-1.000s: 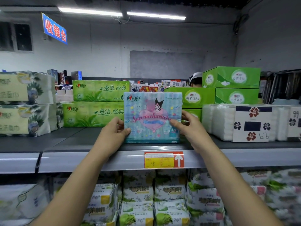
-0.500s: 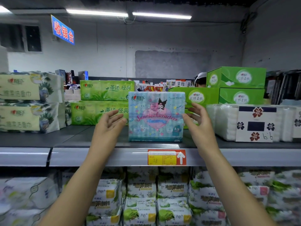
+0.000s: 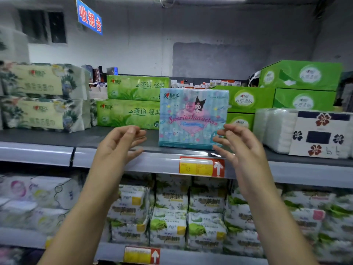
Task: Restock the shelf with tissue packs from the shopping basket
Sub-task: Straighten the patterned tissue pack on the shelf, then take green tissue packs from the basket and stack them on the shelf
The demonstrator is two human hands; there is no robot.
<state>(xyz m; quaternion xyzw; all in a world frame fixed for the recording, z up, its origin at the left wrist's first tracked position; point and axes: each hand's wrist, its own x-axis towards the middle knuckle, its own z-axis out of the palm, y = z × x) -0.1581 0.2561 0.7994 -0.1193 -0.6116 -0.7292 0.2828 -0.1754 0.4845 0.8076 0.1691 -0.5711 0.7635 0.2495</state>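
Note:
A light blue tissue pack (image 3: 193, 118) with pink cartoon print stands upright on the dark top shelf (image 3: 114, 138), near its front edge. My left hand (image 3: 120, 144) hovers to the pack's left, apart from it, fingers loosely curled and holding nothing. My right hand (image 3: 238, 148) is at the pack's lower right corner, in front of it, fingers relaxed and empty. The shopping basket is out of view.
Green tissue packs (image 3: 131, 104) are stacked behind and left of the blue pack, green boxes (image 3: 299, 87) behind right. White cotton pad packs (image 3: 303, 132) stand at right, leaf-print packs (image 3: 44, 96) at far left. A yellow price tag (image 3: 200, 167) is on the shelf rail. The lower shelf is full of packs (image 3: 172, 213).
Both hands held the blue pack's sides a second ago, then let go. They have drawn back toward me and lower, and the pack stays standing on the shelf.

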